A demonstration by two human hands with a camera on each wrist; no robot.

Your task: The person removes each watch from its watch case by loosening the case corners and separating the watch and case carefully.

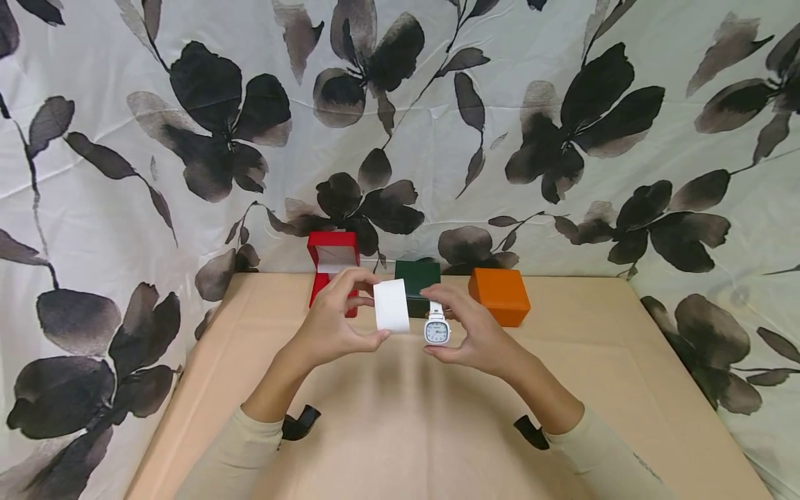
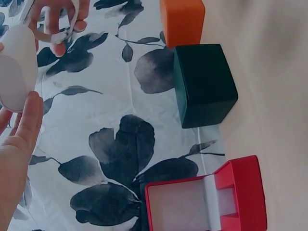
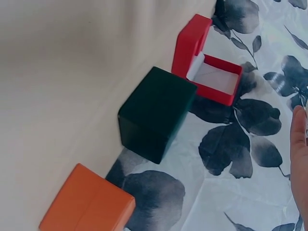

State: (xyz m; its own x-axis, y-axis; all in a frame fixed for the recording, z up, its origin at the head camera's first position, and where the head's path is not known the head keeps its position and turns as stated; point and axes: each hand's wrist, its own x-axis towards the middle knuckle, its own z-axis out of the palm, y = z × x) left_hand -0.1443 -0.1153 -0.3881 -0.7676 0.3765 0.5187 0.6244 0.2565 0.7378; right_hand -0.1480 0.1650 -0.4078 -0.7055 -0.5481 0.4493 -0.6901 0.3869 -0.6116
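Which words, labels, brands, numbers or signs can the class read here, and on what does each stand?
No text can be read for certain.
Watch: dial marks, too small and blurred to read.
White cushion, red box, green box, orange box: no lettering visible.

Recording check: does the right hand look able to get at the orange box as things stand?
Probably yes for reach: the orange box stands just beyond the right hand, with nothing visible between. But that hand holds the white watch, so it likely couldn't grasp the box without freeing its fingers.
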